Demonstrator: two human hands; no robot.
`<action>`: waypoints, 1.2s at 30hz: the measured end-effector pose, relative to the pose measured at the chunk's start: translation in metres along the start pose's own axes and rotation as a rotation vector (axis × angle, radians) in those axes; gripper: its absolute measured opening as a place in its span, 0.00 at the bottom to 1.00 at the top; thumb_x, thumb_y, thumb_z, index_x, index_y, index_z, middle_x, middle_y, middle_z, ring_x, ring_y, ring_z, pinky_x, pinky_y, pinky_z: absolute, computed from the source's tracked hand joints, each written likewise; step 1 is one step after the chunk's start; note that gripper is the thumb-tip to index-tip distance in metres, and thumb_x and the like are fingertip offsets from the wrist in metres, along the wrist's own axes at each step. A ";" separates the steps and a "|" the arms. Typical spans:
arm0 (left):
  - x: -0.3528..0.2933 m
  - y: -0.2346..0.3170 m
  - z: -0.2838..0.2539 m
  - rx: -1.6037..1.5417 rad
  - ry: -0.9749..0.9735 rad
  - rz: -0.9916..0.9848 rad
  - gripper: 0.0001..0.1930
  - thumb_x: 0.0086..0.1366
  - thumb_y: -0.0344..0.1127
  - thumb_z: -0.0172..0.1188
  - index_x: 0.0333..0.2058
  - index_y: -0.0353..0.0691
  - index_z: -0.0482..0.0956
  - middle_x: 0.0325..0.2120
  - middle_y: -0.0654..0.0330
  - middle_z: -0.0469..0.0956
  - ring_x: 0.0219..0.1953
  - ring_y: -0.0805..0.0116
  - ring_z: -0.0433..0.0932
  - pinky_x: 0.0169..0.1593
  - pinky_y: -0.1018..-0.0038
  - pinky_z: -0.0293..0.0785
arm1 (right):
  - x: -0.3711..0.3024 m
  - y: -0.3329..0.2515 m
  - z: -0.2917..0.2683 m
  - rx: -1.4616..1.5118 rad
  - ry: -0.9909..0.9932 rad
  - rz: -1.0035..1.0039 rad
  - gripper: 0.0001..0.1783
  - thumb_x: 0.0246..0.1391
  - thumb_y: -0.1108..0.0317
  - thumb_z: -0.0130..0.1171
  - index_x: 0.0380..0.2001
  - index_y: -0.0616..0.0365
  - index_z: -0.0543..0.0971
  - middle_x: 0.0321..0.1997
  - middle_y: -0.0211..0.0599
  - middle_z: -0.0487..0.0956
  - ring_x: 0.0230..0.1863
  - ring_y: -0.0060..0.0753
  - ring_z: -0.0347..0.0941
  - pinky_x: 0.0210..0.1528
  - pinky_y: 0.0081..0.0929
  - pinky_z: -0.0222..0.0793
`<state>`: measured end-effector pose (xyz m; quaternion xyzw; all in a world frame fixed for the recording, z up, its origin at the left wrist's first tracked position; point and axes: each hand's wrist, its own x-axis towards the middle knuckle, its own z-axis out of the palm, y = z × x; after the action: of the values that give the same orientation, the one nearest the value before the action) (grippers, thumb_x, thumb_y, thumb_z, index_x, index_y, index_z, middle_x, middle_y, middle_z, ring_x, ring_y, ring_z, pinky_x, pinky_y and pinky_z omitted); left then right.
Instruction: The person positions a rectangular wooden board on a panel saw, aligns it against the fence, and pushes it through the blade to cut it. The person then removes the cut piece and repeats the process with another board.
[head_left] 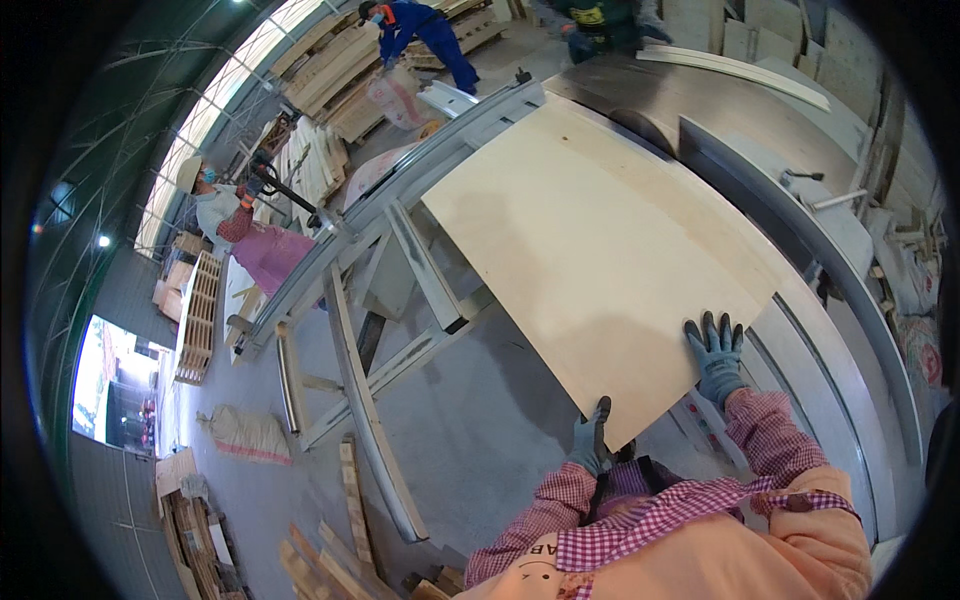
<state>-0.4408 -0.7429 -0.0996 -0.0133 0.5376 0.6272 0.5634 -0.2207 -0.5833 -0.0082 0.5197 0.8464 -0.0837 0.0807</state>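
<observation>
The left hand [590, 446] met the board [600, 260] by its near corner, grip unclear; the right hand [717, 362] lay spread on top. Likely stiff, best held by its edges, it reached over the table [600, 75] toward the blade [643, 130].

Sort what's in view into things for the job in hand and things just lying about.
Apparently in the job:
wooden panel
left hand, at its near corner
right hand, fingers spread at its edge
dark round blade
metal fence

Apparently lying about:
pale sack
slatted wooden pallet
</observation>
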 end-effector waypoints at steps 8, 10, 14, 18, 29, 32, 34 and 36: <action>-0.067 -0.059 -0.002 0.050 -0.063 0.112 0.32 0.60 0.37 0.68 0.59 0.34 0.65 0.51 0.57 0.73 0.47 0.65 0.75 0.50 0.69 0.75 | -0.072 0.031 0.000 -0.021 -0.043 0.006 0.61 0.36 0.61 0.65 0.72 0.40 0.43 0.76 0.51 0.37 0.75 0.64 0.24 0.68 0.68 0.13; -0.084 -0.083 -0.003 0.086 -0.077 0.134 0.30 0.62 0.37 0.66 0.59 0.34 0.65 0.51 0.57 0.73 0.49 0.65 0.75 0.52 0.70 0.75 | -0.097 0.041 0.002 -0.022 -0.051 0.012 0.62 0.35 0.60 0.66 0.72 0.41 0.43 0.76 0.52 0.38 0.75 0.65 0.24 0.68 0.69 0.13; -0.133 -0.117 -0.001 0.025 -0.066 0.097 0.30 0.63 0.38 0.64 0.59 0.33 0.64 0.53 0.57 0.72 0.52 0.65 0.72 0.55 0.71 0.71 | -0.150 0.060 0.009 -0.035 -0.082 0.018 0.65 0.31 0.58 0.69 0.72 0.43 0.43 0.76 0.54 0.37 0.75 0.66 0.24 0.68 0.68 0.14; -0.144 -0.148 -0.042 -0.053 -0.090 0.147 0.32 0.64 0.37 0.63 0.61 0.34 0.59 0.55 0.54 0.69 0.52 0.63 0.71 0.54 0.67 0.71 | -0.207 0.070 0.009 0.028 -0.159 0.003 0.68 0.28 0.55 0.71 0.72 0.43 0.41 0.76 0.54 0.33 0.74 0.67 0.20 0.69 0.66 0.13; -0.233 -0.189 -0.034 0.016 0.195 0.288 0.33 0.65 0.33 0.61 0.65 0.35 0.56 0.59 0.52 0.67 0.54 0.60 0.71 0.55 0.68 0.71 | -0.347 0.106 0.014 0.292 -0.196 0.065 0.48 0.50 0.41 0.56 0.71 0.43 0.51 0.77 0.46 0.35 0.75 0.58 0.18 0.71 0.59 0.13; -0.240 -0.194 -0.034 0.074 0.165 0.355 0.32 0.64 0.34 0.63 0.63 0.35 0.59 0.56 0.53 0.69 0.53 0.60 0.71 0.54 0.68 0.71 | -0.364 0.100 0.026 0.217 -0.030 0.097 0.44 0.54 0.41 0.54 0.70 0.44 0.55 0.76 0.46 0.39 0.76 0.59 0.23 0.71 0.60 0.16; -0.248 -0.185 -0.028 0.023 0.070 0.321 0.31 0.63 0.35 0.64 0.62 0.35 0.61 0.55 0.53 0.71 0.52 0.60 0.72 0.54 0.69 0.72 | -0.374 0.101 0.034 0.189 0.050 0.094 0.42 0.55 0.42 0.53 0.69 0.44 0.57 0.76 0.46 0.41 0.76 0.59 0.26 0.71 0.61 0.17; -0.245 -0.201 -0.043 0.102 0.102 0.344 0.31 0.63 0.35 0.64 0.62 0.35 0.62 0.55 0.53 0.71 0.52 0.60 0.72 0.53 0.69 0.72 | -0.387 0.100 0.037 0.154 0.111 0.082 0.41 0.55 0.42 0.52 0.69 0.44 0.58 0.76 0.46 0.43 0.75 0.59 0.28 0.72 0.61 0.19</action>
<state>-0.2319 -0.9850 -0.0971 0.0756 0.5909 0.6848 0.4197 0.0437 -0.8819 0.0363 0.5624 0.8186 -0.1162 -0.0031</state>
